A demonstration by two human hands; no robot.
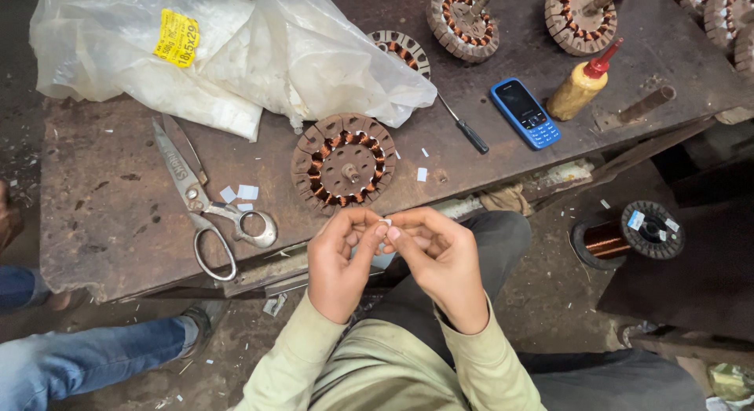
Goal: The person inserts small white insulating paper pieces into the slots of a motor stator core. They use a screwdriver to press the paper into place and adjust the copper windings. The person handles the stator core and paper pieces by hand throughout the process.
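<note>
My left hand (339, 263) and my right hand (440, 258) meet just below the bench's front edge, fingertips pinched together on a tiny white paper slip (386, 222). Directly above them on the bench lies a round motor stator (343, 164) with copper windings and a central shaft. Large steel scissors (203, 199) lie to the left, with small white paper bits (239, 193) beside them.
The rusty metal bench (102, 183) also holds a crumpled white plastic bag (228, 50), a screwdriver (463, 124), a blue phone (525, 113), a yellow squeeze bottle (580, 85) and more stators (463, 14). A copper wire spool (628, 234) sits lower right. Another person's jeans leg (86, 356) is lower left.
</note>
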